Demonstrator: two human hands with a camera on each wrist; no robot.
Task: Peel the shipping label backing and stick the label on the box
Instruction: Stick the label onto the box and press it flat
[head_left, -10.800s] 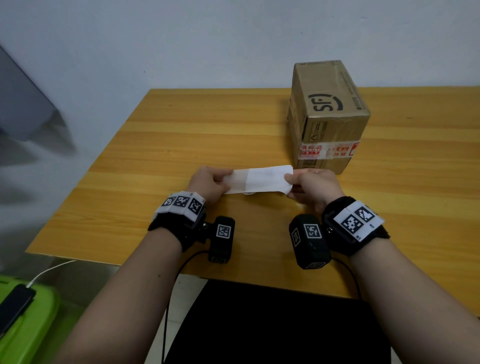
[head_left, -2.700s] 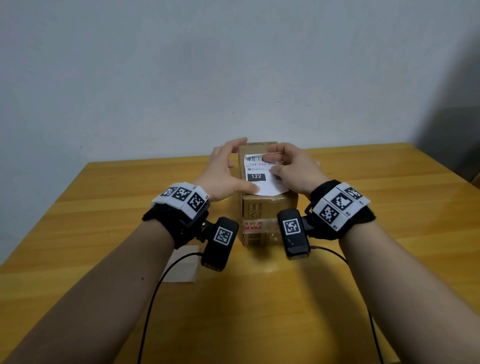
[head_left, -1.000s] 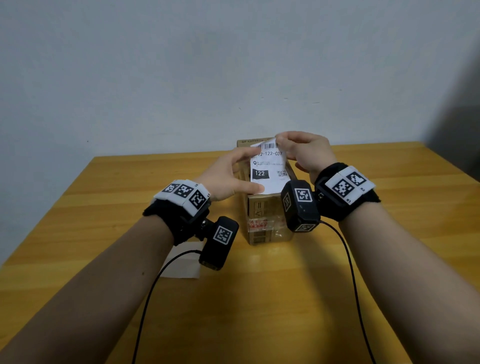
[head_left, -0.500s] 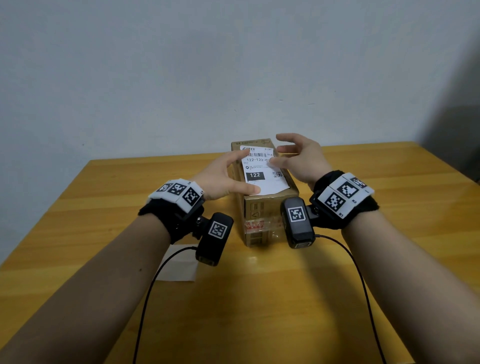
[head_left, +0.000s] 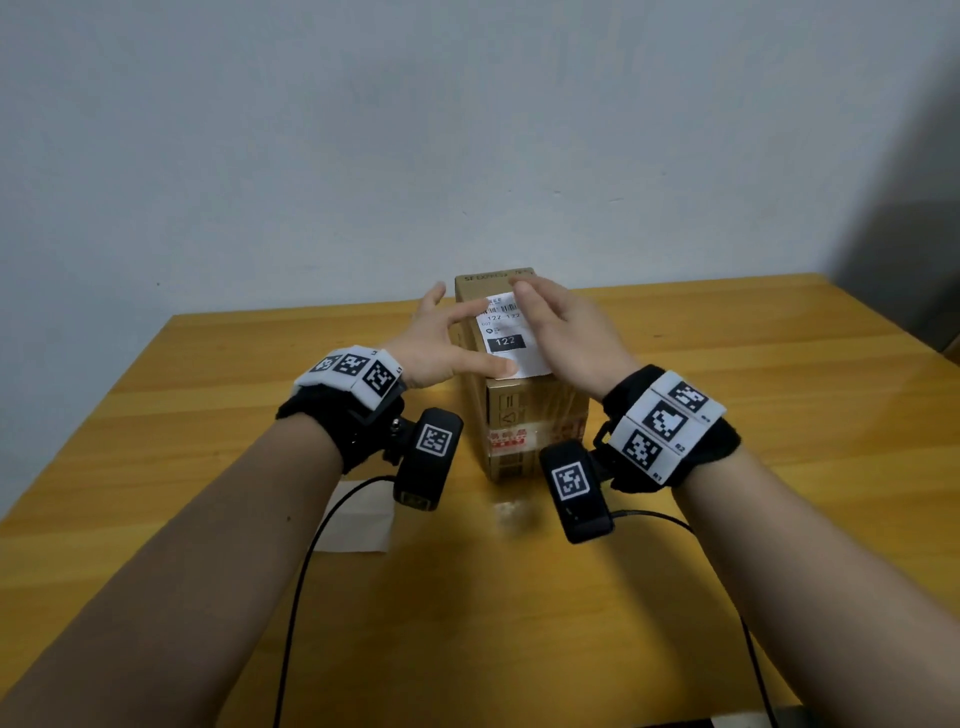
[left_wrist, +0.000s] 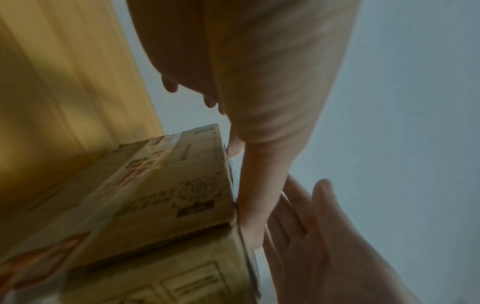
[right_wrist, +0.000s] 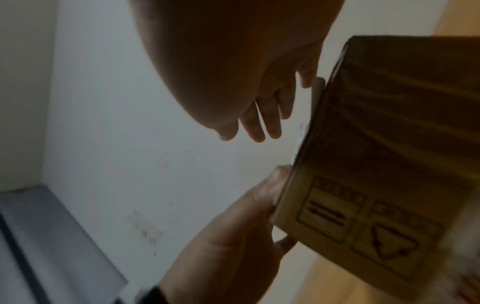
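Observation:
A brown cardboard box (head_left: 524, 415) stands on end at the middle of the wooden table. The white shipping label (head_left: 506, 340), with a barcode and "122", lies flat on the box top. My left hand (head_left: 441, 348) is beside the box's left edge, fingers spread, its thumb pressing the label's near left corner. My right hand (head_left: 563, 332) lies with straight fingers over the label's right side, fingertips at its far end. The left wrist view shows the box (left_wrist: 161, 195) and my thumb along its top edge. In the right wrist view my right hand's fingers (right_wrist: 267, 119) are straight beside the box (right_wrist: 389, 144).
The peeled white backing sheet (head_left: 358, 519) lies on the table (head_left: 779, 415) to the left of the box, under my left wrist. Camera cables trail from both wrists toward the table's front edge. A plain wall stands close behind the table.
A second ago my right hand held the label's far end lifted off the box. It has let go and now lies flat over the label. My left thumb stays on the near corner.

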